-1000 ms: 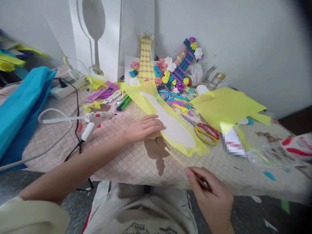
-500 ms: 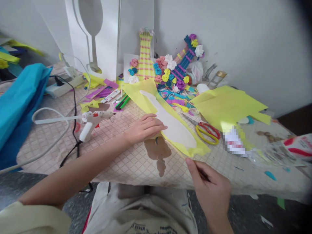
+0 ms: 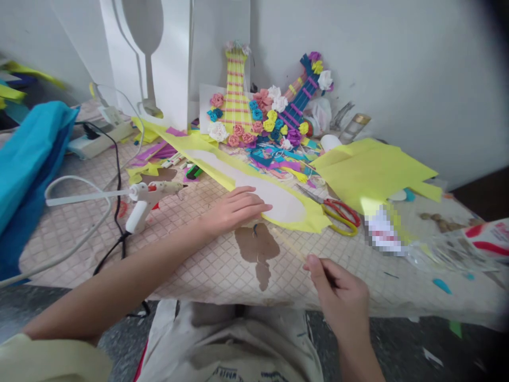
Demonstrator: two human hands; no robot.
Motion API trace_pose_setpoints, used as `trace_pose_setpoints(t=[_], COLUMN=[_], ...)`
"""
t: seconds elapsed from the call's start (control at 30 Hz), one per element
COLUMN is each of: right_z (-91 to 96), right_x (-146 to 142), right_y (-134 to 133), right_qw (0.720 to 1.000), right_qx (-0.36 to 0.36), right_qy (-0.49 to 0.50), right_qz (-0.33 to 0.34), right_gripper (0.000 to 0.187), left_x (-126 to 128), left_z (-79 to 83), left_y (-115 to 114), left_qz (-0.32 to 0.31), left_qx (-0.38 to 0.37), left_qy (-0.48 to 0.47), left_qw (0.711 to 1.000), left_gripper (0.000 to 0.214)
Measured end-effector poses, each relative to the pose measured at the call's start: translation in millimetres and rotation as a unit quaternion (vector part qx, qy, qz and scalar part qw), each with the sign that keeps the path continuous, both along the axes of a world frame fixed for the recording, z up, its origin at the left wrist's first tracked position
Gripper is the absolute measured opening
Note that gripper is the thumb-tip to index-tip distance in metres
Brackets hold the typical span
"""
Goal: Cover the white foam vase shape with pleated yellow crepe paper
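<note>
My left hand [image 3: 235, 209] lies flat, fingers stretched, on the edge of a yellow paper sheet [image 3: 222, 159] that carries a long white guitar-shaped cutout [image 3: 274, 199]. The sheet now lies slanted from upper left to the middle of the table. My right hand [image 3: 338, 294] is at the table's front edge, fingers pinched round a thin pale stick [image 3: 288, 244] whose tip points toward the yellow sheet. A brown torn patch [image 3: 258, 252] in the table cover lies between the two hands.
A hot glue gun [image 3: 149, 193] with cable lies left. Red-and-yellow scissors [image 3: 338, 215] sit right of the cutout. Two paper guitars with paper roses [image 3: 258, 109] lean on the wall. More yellow sheets [image 3: 369, 170] at right, blue cloth [image 3: 27, 159] at far left, a power strip [image 3: 99, 140] behind.
The yellow sheet with the white cutout has swung round under my left hand, its far end now pointing left. My right hand stayed near the front edge with the stick.
</note>
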State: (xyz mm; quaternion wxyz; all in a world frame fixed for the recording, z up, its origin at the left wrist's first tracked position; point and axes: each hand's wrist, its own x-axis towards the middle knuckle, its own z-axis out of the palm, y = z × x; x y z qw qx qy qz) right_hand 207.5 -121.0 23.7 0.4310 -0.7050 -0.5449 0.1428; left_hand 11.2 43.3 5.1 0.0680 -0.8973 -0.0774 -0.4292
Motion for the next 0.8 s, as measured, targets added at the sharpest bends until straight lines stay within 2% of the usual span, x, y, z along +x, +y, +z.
trace_pose_setpoints(t=[0.23,0.4,0.57,0.8], right_z=[-0.5,-1.3,0.9,1.9], right_x=[14,18,11,9], right_y=[11,19,23,30], right_qw=[0.986,0.972,0.973,0.983], right_qx=[0.092,0.111,0.106,0.062], right_qy=[-0.103,-0.12,-0.12,-0.081], right_qz=[0.09,0.168,0.167,0.149], right_gripper=[0.017,0.006,0.012,0.02], left_x=[-5,-8,-10,-11], left_z=[9.9,9.5,9.2,9.4], left_y=[-8,-8,-8,-5], left_qz=[0.03,0.063,0.083,0.061], left_qx=[-0.013,-0.009,0.003,0.018], left_qy=[-0.013,-0.004,0.033,0.051], left_qw=[0.999,0.998,0.996,0.997], left_gripper=[0.032,0.03,0.029,0.029])
